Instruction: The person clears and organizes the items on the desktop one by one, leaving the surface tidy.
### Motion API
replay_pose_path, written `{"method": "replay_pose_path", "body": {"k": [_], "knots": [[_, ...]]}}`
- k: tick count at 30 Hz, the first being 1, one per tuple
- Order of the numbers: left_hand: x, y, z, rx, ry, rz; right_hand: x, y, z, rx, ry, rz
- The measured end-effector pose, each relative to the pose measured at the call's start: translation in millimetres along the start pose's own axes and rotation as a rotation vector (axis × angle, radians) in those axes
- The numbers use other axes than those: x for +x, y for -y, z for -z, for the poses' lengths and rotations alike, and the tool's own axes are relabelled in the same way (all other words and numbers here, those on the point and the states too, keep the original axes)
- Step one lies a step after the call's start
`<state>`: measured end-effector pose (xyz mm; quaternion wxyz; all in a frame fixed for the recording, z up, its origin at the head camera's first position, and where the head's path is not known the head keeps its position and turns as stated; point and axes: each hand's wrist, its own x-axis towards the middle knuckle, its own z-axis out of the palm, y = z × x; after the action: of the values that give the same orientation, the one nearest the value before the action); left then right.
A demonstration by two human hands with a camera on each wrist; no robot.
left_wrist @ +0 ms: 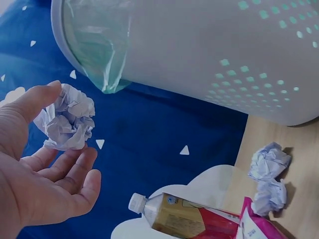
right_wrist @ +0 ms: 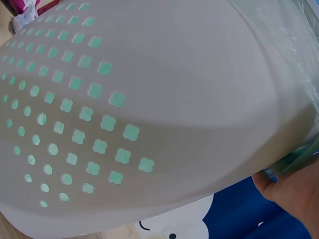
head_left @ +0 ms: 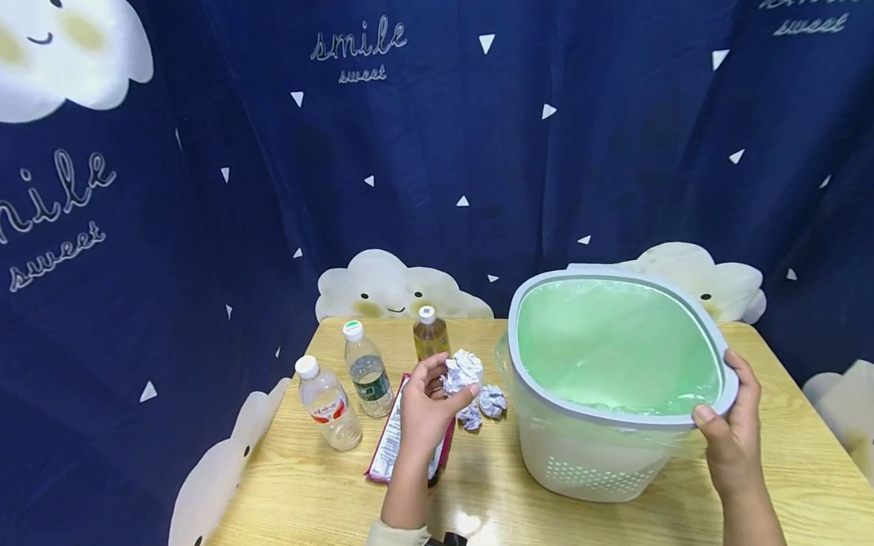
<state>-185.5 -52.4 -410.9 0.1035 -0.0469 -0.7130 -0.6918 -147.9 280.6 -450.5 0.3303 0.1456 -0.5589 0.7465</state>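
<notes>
Between thumb and fingers, my left hand (head_left: 427,403) pinches a crumpled paper ball (left_wrist: 70,118), held up off the table to the left of the bin. The bin (head_left: 598,455) is whitish with a grey rim and round and flower-shaped holes, lined with a green plastic bag (head_left: 614,346). My right hand (head_left: 736,434) grips the rim at its near right corner, thumb on the outer side; in the right wrist view only part of that hand (right_wrist: 291,191) shows at the edge. Two more paper balls (left_wrist: 269,162) lie on the table beneath the left hand.
Two clear bottles with white caps, one nearer (head_left: 330,405) and one farther (head_left: 369,373), stand at the table's left. Behind the left hand is a bottle of brown drink (head_left: 431,333). A pink-edged packet (head_left: 387,447) lies under the left forearm. A dark blue curtain (head_left: 429,140) surrounds the wooden table (head_left: 272,517).
</notes>
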Motion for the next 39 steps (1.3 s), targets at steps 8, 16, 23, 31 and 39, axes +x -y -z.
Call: {"method": "replay_pose_path", "body": {"k": [8, 16, 23, 31, 39], "knots": [[5.3, -11.3, -5.7, 0.005, -0.001, -0.021, 0.2, 1, 0, 0.007, 0.003, 0.000], [13.6, -26.6, -9.1, 0.031, 0.023, -0.032, 0.8, -2, 0, 0.041, -0.003, 0.006], [22.4, -31.3, -11.3, 0.011, 0.043, -0.048, 0.3, -1, -1, 0.025, 0.001, 0.003], [30.3, -39.6, -13.3, -0.006, 0.062, -0.058, -0.9, 3, -2, 0.006, -0.017, -0.017], [51.0, -28.2, -13.6, -0.081, 0.141, -0.057, 0.0, -3, 1, 0.033, -0.008, 0.000]]}}
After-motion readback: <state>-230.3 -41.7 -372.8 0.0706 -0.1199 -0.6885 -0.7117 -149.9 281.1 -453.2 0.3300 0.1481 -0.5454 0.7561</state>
